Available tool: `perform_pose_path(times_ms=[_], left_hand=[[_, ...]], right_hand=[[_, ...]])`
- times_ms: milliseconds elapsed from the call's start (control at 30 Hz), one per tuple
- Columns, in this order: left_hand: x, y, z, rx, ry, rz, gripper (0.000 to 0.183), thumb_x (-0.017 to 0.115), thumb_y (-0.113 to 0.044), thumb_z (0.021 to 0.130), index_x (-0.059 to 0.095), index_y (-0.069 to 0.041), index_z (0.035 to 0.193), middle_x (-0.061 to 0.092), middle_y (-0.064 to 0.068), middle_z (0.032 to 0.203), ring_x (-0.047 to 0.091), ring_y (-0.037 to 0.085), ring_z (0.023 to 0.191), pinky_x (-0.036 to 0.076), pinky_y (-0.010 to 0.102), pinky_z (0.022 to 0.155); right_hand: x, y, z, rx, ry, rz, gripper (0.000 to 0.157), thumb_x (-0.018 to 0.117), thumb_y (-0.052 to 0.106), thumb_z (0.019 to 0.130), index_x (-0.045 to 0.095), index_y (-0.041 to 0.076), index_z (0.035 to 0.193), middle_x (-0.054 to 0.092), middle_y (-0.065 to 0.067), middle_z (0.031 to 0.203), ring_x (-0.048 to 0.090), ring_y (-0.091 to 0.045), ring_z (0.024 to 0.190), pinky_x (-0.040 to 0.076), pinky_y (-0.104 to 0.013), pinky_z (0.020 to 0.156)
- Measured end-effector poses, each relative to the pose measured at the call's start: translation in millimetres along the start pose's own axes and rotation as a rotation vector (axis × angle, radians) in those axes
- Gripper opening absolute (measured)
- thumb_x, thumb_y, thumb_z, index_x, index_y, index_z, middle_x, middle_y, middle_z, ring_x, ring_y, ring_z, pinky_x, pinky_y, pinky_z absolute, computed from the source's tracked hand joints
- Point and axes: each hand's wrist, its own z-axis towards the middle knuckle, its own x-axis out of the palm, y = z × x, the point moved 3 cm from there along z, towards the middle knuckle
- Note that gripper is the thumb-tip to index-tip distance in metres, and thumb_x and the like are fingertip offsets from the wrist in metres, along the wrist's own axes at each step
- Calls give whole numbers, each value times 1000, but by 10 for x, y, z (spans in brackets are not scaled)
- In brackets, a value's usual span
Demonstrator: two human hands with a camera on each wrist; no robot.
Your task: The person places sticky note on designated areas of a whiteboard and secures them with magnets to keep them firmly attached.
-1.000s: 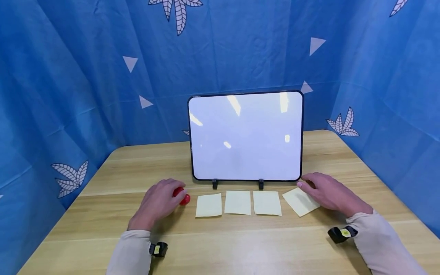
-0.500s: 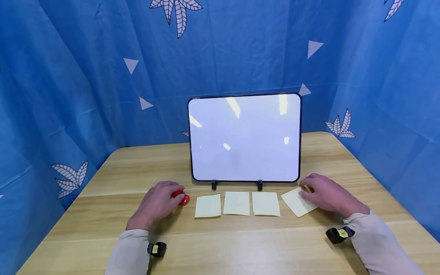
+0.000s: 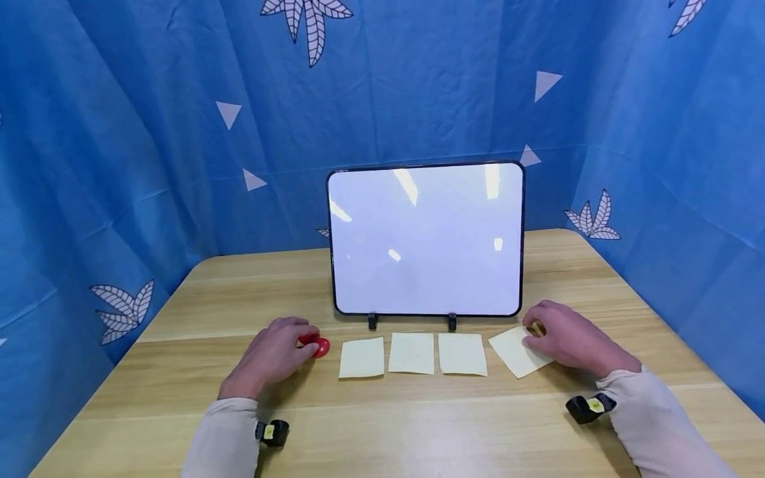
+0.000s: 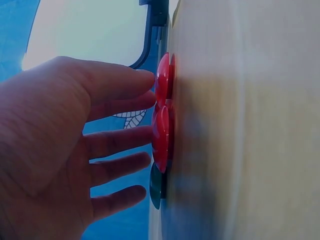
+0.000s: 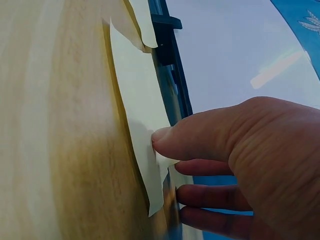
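My left hand (image 3: pixel 271 355) reaches over shiny red button-shaped magnets (image 3: pixel 323 347) on the table. In the left wrist view the thumb and fingertips are right at two red magnets (image 4: pixel 162 140), and a dark green magnet (image 4: pixel 156 186) sits by the little finger. My right hand (image 3: pixel 570 337) rests at the rightmost pale yellow sticky note (image 3: pixel 514 352), which lies askew. The right wrist view shows the thumb (image 5: pixel 190 135) touching that note near its edge, with the other fingers loosely extended past it. The index finger is mostly hidden there.
Three more pale yellow notes, a left one (image 3: pixel 361 358), a middle one (image 3: pixel 411 353) and a right one (image 3: pixel 463 354), lie in a row. Behind them a black-framed whiteboard (image 3: pixel 424 245) stands on small black feet (image 3: pixel 452 322). A blue curtain (image 3: pixel 149 133) surrounds the wooden table (image 3: pixel 418 425).
The right thumb and index finger have drawn a little closer, and the thumb has slid slightly along the note. The left fingers have shifted slightly over the red magnets. The head view has tilted a little.
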Motion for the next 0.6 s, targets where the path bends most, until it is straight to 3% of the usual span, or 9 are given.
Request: perform_pose_path(times_ms=[300, 600], left_hand=[[8, 3, 1, -6, 21, -2, 34, 78, -25, 87, 74, -18, 121, 55, 15, 139, 43, 39, 131, 36, 63, 105], [15, -12, -4, -1, 53, 9, 38, 78, -26, 88, 72, -18, 125, 50, 14, 144, 41, 38, 132, 38, 62, 104]], right_hand=[[8, -6, 3, 12, 5, 9, 15, 77, 19, 86, 65, 11, 92, 56, -2, 90, 51, -20, 80, 46, -39, 72], [-2, -18, 3, 4, -3, 7, 11, 76, 17, 87, 66, 13, 91, 57, -2, 92, 52, -21, 82, 48, -40, 74]])
